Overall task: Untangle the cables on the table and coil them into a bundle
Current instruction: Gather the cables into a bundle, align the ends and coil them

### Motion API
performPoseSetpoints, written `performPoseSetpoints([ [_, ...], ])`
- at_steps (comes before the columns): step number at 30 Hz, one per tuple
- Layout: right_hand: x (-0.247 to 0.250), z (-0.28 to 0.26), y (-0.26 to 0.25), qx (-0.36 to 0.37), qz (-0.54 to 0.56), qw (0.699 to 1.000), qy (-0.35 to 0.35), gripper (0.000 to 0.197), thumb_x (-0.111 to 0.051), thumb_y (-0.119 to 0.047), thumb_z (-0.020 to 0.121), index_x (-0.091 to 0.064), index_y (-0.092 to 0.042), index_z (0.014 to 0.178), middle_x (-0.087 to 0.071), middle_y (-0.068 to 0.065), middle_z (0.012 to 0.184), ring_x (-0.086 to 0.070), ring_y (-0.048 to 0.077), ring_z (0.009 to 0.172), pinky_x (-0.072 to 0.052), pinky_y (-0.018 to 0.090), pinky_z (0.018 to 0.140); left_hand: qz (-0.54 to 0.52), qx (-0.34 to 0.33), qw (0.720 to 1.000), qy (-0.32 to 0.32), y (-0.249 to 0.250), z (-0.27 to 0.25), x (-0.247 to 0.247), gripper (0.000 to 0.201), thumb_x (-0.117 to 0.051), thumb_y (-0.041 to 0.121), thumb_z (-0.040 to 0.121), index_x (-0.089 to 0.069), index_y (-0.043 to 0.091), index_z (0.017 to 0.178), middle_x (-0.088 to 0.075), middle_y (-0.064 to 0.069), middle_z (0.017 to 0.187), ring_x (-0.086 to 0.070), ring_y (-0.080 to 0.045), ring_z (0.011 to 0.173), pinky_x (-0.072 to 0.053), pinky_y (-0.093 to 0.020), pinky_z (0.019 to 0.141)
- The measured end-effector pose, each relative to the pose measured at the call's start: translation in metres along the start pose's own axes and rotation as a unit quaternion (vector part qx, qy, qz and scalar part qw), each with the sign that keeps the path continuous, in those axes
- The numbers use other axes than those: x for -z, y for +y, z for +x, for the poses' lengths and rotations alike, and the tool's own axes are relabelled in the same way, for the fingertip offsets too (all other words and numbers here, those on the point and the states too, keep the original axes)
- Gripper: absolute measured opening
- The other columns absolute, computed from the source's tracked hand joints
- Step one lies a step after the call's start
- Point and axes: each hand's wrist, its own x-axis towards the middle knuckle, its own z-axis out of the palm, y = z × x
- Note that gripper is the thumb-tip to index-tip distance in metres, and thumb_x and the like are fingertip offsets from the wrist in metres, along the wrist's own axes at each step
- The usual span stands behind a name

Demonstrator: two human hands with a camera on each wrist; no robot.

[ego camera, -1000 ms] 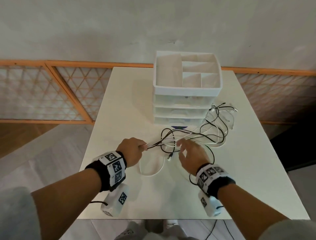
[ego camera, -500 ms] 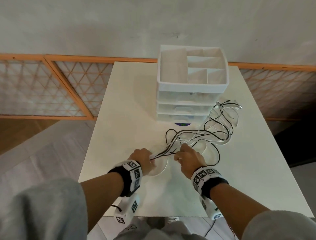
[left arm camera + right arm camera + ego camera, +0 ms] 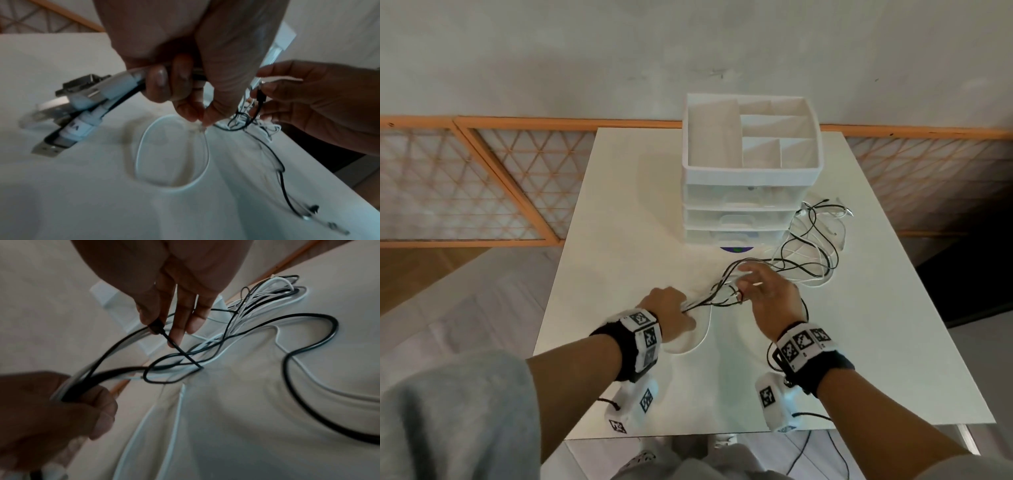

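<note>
since the cables (image 3: 804, 260) are light, limp and snag-prone, sprawled from the bench (image 3: 619, 240) middle toward its right edge, gather near the plugs: left hand (image 3: 669, 313) fists several ends, right hand (image 3: 770, 298) pinches one black plug, other fingers loose.

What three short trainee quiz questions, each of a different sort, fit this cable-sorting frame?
1. True or false: the left hand grips a bunch of cable ends.
2. What does the right hand pinch? A) a black plug B) a drawer handle C) nothing
3. Fill in: the loose cable tangle lies on the table to the ____ of the white drawer organizer, seen from the head view.

Key: 1 true; 2 A; 3 right.
</note>
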Motion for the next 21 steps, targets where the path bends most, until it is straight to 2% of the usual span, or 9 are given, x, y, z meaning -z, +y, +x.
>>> performPoseSetpoints([
  [1,0.003,0.002,-0.005,-0.008,0.025,0.999,0.021,0.023,-0.066,-0.015,0.091,-0.066,-0.036,0.097,-0.073,-0.006,0.087,-0.071,0.017,0.073,-0.056,0.031,0.077,-0.004,-0.001,1.0,0.009,0.001,0.001,0.004,0.025,-0.066,0.04,0.067,-0.062,0.024,0.085,-0.068,-0.006,0.099,-0.065,-0.031,0.094,-0.048,-0.027,0.069],
  [3,0.007,0.004,-0.014,-0.021,0.072,0.996,0.05,0.019,-0.065,-0.013,0.092,-0.068,-0.031,0.098,-0.071,-0.004,0.091,-0.071,0.021,0.069,-0.06,0.039,0.071,0.023,-0.002,1.0,0.01,0.002,0.0,0.001,0.036,-0.068,0.044,0.069,-0.063,0.024,0.099,-0.066,-0.007,0.11,-0.063,-0.031,0.102,-0.05,-0.029,0.076],
  [5,0.007,0.003,-0.024,-0.035,0.111,0.992,0.055,0.017,-0.062,-0.01,0.094,-0.068,-0.025,0.1,-0.07,0.002,0.095,-0.069,0.022,0.064,-0.059,0.039,0.061,0.059,0.006,0.998,0.002,0.003,-0.004,-0.014,0.055,-0.07,0.05,0.07,-0.06,0.022,0.116,-0.063,-0.005,0.118,-0.062,-0.031,0.108,-0.048,-0.029,0.08],
  [6,0.006,0.001,-0.027,-0.039,0.117,0.991,0.053,0.017,-0.061,-0.008,0.095,-0.067,-0.023,0.102,-0.07,0.004,0.094,-0.068,0.021,0.062,-0.059,0.037,0.059,0.067,0.015,0.998,-0.002,0.003,-0.007,-0.023,0.059,-0.072,0.053,0.068,-0.06,0.021,0.116,-0.063,-0.005,0.117,-0.062,-0.03,0.108,-0.048,-0.03,0.081],
  [11,0.006,-0.005,-0.02,-0.072,0.111,0.991,0.031,0.02,-0.063,0.004,0.088,-0.066,-0.014,0.097,-0.073,0.008,0.082,-0.07,0.018,0.067,-0.059,0.026,0.066,0.074,0.045,0.996,0.03,0.006,-0.014,-0.048,0.026,-0.06,0.033,0.078,-0.065,0.018,0.1,-0.068,-0.008,0.105,-0.067,-0.031,0.097,-0.049,-0.031,0.077],
  [15,0.017,-0.007,-0.015,-0.084,0.066,0.994,0.002,0.019,-0.072,-0.003,0.082,-0.072,-0.022,0.083,-0.075,0.0,0.072,-0.07,0.011,0.066,-0.057,0.028,0.076,0.071,0.045,0.996,0.006,0.007,-0.015,-0.045,0.03,-0.061,0.028,0.077,-0.062,0.013,0.104,-0.065,-0.01,0.11,-0.065,-0.032,0.101,-0.048,-0.031,0.076],
  [18,0.026,-0.008,-0.022,-0.034,0.084,0.996,-0.01,0.017,-0.07,-0.008,0.087,-0.072,-0.025,0.085,-0.072,-0.003,0.069,-0.063,0.006,0.063,-0.05,0.02,0.07,0.033,0.028,0.999,-0.015,0.01,-0.018,-0.036,0.041,-0.064,0.036,0.077,-0.06,0.011,0.11,-0.065,-0.011,0.115,-0.063,-0.033,0.104,-0.045,-0.028,0.074],
  [20,0.033,-0.008,-0.024,-0.017,0.106,0.994,0.002,0.011,-0.066,-0.015,0.092,-0.071,-0.023,0.089,-0.065,-0.001,0.061,-0.056,0.012,0.057,-0.048,0.022,0.064,-0.022,0.008,1.0,-0.02,0.019,-0.019,-0.012,0.046,-0.067,0.038,0.08,-0.063,0.011,0.117,-0.066,-0.013,0.114,-0.063,-0.032,0.106,-0.04,-0.023,0.072],
  [21,0.036,-0.007,-0.023,-0.016,0.104,0.994,0.01,0.009,-0.065,-0.021,0.094,-0.071,-0.023,0.088,-0.058,-0.003,0.056,-0.051,0.015,0.054,-0.045,0.025,0.06,-0.048,0.005,0.998,-0.025,0.025,-0.018,0.004,0.043,-0.068,0.039,0.081,-0.066,0.009,0.113,-0.068,-0.015,0.107,-0.064,-0.032,0.099,-0.04,-0.023,0.069],
])
